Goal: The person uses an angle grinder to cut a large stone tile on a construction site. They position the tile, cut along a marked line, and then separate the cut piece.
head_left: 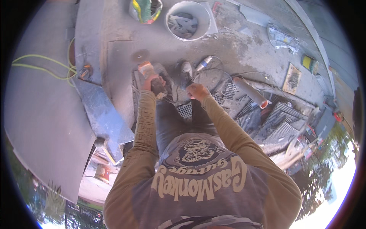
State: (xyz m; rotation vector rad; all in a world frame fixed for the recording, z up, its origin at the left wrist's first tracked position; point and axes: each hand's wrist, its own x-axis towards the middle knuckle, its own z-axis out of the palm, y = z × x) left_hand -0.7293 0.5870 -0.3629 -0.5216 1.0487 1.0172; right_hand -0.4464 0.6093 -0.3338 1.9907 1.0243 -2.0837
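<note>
My left hand [148, 83] is wrapped round an angle grinder [146, 69] with an orange front part and a dark, dusty body. Its round cutting disc [141, 55] points away from me, just above the dusty ground. My right hand [198, 91] is closed in front of my right leg, near my shoe [186, 71]. Whatever sits in its fingers, if anything, is hidden. A cord runs low between the two hands. Beyond the right hand lies a blue-and-white plug connector [204, 63] on a looped cable.
A white bucket [208, 19] holding broken pieces stands ahead, beside a green-yellow bag [142, 11]. To the right lie a grey pipe [251, 92] and stacked ribbed tiles [280, 121]. At left, a blue-grey board [105, 112] and a yellow-green hose [42, 57] lie beside a large panel [45, 114].
</note>
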